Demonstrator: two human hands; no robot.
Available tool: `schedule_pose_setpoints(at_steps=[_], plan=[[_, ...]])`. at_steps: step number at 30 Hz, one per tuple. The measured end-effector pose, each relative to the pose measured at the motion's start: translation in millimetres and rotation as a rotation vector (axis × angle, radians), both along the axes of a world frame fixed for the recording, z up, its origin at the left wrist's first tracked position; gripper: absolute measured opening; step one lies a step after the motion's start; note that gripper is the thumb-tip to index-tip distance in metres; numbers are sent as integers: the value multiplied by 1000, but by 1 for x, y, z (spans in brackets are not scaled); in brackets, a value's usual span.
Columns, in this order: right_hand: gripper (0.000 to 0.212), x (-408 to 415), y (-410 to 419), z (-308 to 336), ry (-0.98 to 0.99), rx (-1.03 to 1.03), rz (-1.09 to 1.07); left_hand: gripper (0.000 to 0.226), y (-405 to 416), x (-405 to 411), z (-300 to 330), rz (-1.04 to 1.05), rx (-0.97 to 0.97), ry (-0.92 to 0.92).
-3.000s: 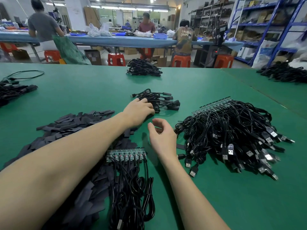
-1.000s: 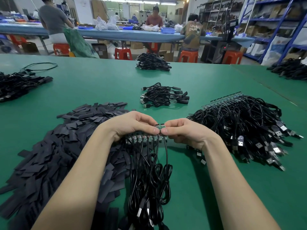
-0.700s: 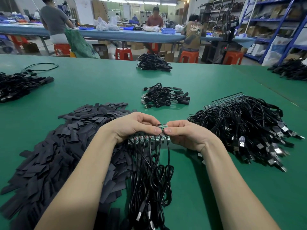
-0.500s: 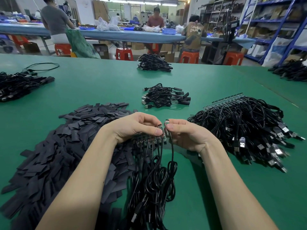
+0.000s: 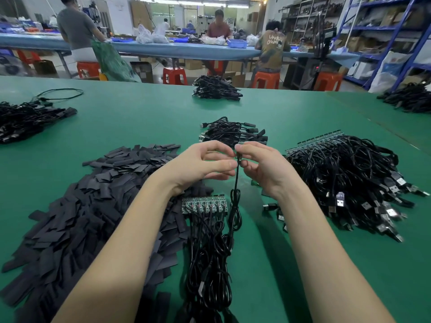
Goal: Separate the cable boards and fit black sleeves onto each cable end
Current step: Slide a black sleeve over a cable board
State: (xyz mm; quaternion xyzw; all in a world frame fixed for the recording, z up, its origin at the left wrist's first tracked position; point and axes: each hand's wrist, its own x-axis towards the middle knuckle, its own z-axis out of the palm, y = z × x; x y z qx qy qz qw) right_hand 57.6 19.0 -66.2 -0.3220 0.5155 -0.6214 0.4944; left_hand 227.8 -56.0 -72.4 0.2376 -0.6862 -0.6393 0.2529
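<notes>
Bright ceiling strip lights (image 5: 186,1) at the far end glare white, while the green worktop (image 5: 140,117) is evenly, softly lit. Forearms cast soft shadows beside the cable bundle (image 5: 210,252). Wide-angle bending curves the blue shelving (image 5: 396,31); distant workers look slightly blurred.

Both forearms extended; left hand (image 5: 205,165) and right hand (image 5: 261,166) raised together, fingertips in pinching grip.

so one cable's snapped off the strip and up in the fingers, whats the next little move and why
Probably the left hand should drop to the sleeve pile and pick one: the right hand pinches the cable just below its bare board end, and no sleeve shows in either hand.
</notes>
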Motion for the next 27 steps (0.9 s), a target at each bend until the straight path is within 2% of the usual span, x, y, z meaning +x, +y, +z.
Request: schedule_pose_setpoints(at_steps=[3, 6, 9, 10, 12, 16, 22, 25, 27], plan=[[10, 7, -5, -3, -26, -34, -41, 16, 2, -9, -4, 101, 11, 34], [5, 12, -6, -4, -15, -73, -42, 13, 2, -11, -6, 114, 50, 61], [25, 11, -7, -10, -12, -22, -78, 14, -1, -9, -6, 181, 127, 121], [26, 9, -7, -14, 77, 18, -107, 15, -2, -7, -6, 206, 163, 141], [14, 7, -5, -28, 360, 80, -115, 21, -6, -2, -4, 219, 223, 172], [4, 9, -5, -49, 885, 139, 29, 33, -8, 6, -3, 167, 268, 206], [24, 24, -9, -49, 1065, 228, 97, 33, -7, 4, -4, 169, 249, 187], [9, 25, -9, -49, 1091, 223, 62, 36, -7, 4, -4, 174, 249, 187], [12, 23, -9, -47, 1079, 206, 62, 38, -8, 4, -5, 178, 245, 189]])
